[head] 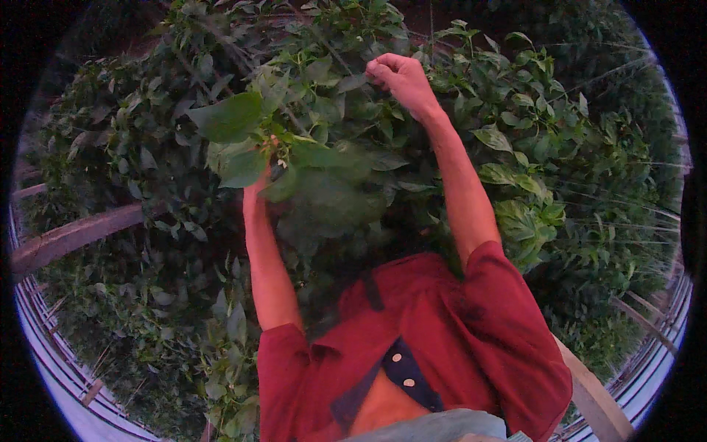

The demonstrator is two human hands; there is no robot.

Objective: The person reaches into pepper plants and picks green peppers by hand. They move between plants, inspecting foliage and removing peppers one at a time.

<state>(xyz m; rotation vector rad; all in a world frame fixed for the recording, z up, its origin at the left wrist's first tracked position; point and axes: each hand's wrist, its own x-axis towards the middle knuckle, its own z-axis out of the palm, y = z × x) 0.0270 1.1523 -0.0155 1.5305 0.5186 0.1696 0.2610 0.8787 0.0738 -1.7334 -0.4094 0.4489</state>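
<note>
Dense leafy green plants [342, 105] with a few small pale flowers spread before me. My left hand [267, 150] is at the left, mostly hidden behind broad leaves [229, 119]; its fingertips show by a leafy shoot [281, 149] with a white flower, and the grip is unclear. My right hand [399, 80] is raised above the foliage at the upper middle, its thumb and fingertips brought together. Whether something thin is pinched there cannot be made out. Blurred leaves lie between my forearms.
A wooden beam [83, 235] reaches in from the left, and another [594, 387] stands at the lower right. Thin strings [613, 72] run through the plants at the right. Thin cords or stakes cross the foliage at the upper left.
</note>
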